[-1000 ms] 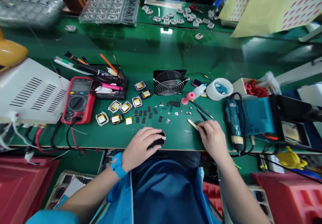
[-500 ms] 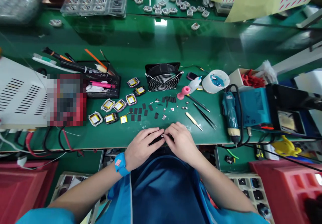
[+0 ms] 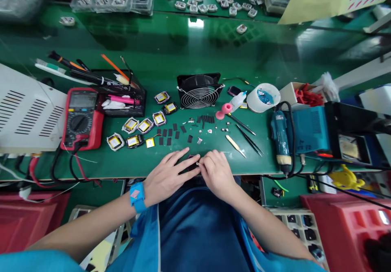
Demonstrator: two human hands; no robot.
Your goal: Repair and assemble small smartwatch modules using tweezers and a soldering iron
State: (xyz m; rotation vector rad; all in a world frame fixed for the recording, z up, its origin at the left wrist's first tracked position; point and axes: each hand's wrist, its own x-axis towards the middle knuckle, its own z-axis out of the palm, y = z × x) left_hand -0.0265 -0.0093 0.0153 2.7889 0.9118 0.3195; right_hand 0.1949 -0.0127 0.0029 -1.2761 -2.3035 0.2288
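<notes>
Black device (image 3: pixel 192 166) under left hand (image 3: pixel 166 178), fingers spread wide. Right hand (image 3: pixel 217 175) bunched narrow at white tab (image 3: pixel 198 163); can't tell if gripped. Tweezers (image 3: pixel 249 140) lie apart.

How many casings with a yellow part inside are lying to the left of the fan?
7: two casings at the back, beside the fan; three in the middle row; two in front. None appears hidden.
</notes>
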